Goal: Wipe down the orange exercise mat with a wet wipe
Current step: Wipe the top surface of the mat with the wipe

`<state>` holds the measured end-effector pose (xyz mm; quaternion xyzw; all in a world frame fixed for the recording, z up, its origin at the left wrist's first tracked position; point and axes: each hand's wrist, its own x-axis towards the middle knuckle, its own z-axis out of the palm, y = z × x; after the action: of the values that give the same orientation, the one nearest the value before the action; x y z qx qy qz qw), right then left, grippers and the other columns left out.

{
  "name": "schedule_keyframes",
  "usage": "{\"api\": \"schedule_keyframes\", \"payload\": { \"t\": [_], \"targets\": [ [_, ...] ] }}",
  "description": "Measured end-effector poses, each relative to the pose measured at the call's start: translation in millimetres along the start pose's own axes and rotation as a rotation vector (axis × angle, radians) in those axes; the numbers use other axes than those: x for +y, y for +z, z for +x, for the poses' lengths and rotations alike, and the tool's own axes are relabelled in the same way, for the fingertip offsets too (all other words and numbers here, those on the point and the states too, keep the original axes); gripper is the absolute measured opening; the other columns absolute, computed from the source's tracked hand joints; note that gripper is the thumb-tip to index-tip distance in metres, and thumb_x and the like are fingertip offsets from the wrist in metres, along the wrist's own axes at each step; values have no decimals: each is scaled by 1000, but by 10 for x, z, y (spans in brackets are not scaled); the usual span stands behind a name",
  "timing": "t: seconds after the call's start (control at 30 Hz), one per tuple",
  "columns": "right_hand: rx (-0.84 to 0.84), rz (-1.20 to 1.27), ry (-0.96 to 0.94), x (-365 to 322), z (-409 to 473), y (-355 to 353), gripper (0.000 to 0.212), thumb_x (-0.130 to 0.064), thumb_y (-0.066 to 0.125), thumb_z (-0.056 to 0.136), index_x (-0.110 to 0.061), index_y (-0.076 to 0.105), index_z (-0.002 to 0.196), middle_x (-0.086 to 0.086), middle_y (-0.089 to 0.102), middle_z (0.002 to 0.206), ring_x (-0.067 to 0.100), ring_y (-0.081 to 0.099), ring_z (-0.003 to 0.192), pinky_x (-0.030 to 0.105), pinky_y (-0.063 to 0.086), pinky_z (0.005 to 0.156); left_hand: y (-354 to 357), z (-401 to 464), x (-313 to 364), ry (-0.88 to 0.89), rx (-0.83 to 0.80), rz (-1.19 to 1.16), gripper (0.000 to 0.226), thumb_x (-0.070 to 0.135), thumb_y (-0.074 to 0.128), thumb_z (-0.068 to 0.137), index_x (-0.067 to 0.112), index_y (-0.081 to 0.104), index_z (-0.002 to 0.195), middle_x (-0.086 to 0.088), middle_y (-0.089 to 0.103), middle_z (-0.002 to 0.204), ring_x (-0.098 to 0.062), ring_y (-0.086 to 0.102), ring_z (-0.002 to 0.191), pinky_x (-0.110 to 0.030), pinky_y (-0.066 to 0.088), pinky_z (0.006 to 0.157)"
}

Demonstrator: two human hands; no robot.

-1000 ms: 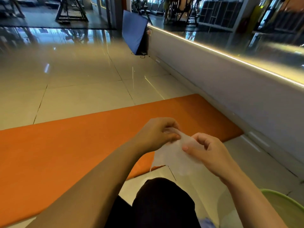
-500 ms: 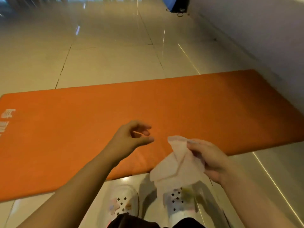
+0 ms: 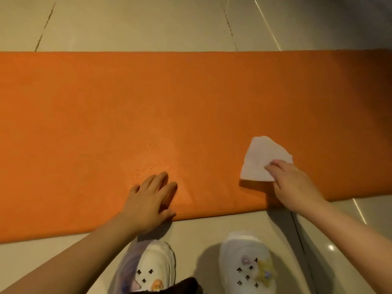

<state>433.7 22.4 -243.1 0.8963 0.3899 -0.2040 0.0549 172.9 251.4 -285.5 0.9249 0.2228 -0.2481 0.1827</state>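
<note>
One orange exercise mat (image 3: 191, 107), flat on the tiled floor (image 3: 137, 22); likely soft, grippy, prone to creep under a stroke. Left hand (image 3: 148, 202), fingers straight, presses the mat's near edge. Right hand (image 3: 293, 185) pins a wet wipe (image 3: 259, 159) on the mat right of the left hand; whether its fingers curl, cannot tell. Wipe: one, limp, light, best driven under flat fingers. Containers: none visible.
</note>
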Motion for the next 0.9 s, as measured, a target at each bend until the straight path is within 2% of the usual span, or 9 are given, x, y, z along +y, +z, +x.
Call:
{"api": "schedule_keyframes", "payload": {
  "t": [0.1, 0.2, 0.33, 0.43, 0.5, 0.63, 0.7, 0.77, 0.9],
  "targets": [
    [-241, -67, -31, -28, -96, 428, 78, -37, 48, 99, -18, -1, 157, 2, -6, 164, 23, 3, 151, 36, 16, 120, 147, -18, -105, 49, -36, 88, 95, 68, 54, 87, 36, -3, 156, -1, -19, 162, -27, -7, 152, -53, 10, 119],
    [-176, -128, -26, -21, -126, 558, 102, -55, 58, 90, -17, -10, 155, 0, -14, 163, 24, -4, 151, 35, 11, 121, 112, -4, -102, 43, -43, 116, 96, 62, 58, 88, 36, -4, 156, 0, -18, 164, -25, -10, 152, -51, 8, 120],
    [-70, -254, -99, 4, -42, 488, 100, -55, 76, 75, -8, 30, 150, 15, 27, 157, 31, 33, 141, 41, 41, 106, 94, -15, -75, 47, -31, 104, 92, 62, 57, 89, 35, 1, 157, -1, -15, 165, -25, -10, 152, -50, 8, 121],
    [-76, -339, -177, 85, -64, 472, 91, -28, 99, 40, 7, 65, 117, 28, 64, 118, 42, 67, 98, 41, 58, 53, 159, -58, -95, 68, 6, 55, 96, 80, 44, 80, 37, 6, 157, -2, -11, 164, -29, -4, 152, -56, 9, 119],
    [70, -359, -241, 174, -207, 443, 80, -1, 95, 32, 6, 70, 107, 26, 69, 107, 41, 71, 87, 38, 53, 41, 159, -106, -77, 92, 41, 100, 103, 90, 29, 70, 33, 16, 156, -8, 12, 164, -35, 17, 150, -62, 24, 112],
    [402, -217, -314, 234, -420, 256, 50, 8, 84, 63, 2, 70, 110, 21, 71, 108, 38, 71, 91, 44, 59, 56, 57, -192, -45, 162, 237, 235, 71, 71, 42, 89, 23, 42, 142, -19, 58, 136, -44, 59, 119, -63, 52, 82],
    [426, -136, -274, 187, -475, 238, 49, 4, 86, 63, -1, 71, 110, 18, 72, 107, 36, 71, 91, 44, 59, 60, 25, -261, -17, 219, 366, 244, 56, 54, 15, 104, 20, 45, 136, -21, 64, 126, -44, 64, 109, -61, 55, 77],
    [399, -74, -215, 144, -507, 276, 56, -7, 90, 61, -4, 70, 113, 16, 71, 110, 33, 71, 93, 43, 59, 62, -40, -335, -17, 259, 457, 240, 56, 45, 6, 106, 18, 46, 134, -21, 66, 122, -43, 67, 105, -59, 55, 78],
    [424, 37, -156, 172, -549, 356, 59, -10, 84, 72, -4, 63, 127, 17, 64, 126, 36, 65, 111, 50, 55, 84, -336, -471, -3, 301, 709, 274, 38, 32, 42, 96, 15, 56, 127, -19, 69, 116, -40, 69, 100, -55, 55, 81]
  ]
}}
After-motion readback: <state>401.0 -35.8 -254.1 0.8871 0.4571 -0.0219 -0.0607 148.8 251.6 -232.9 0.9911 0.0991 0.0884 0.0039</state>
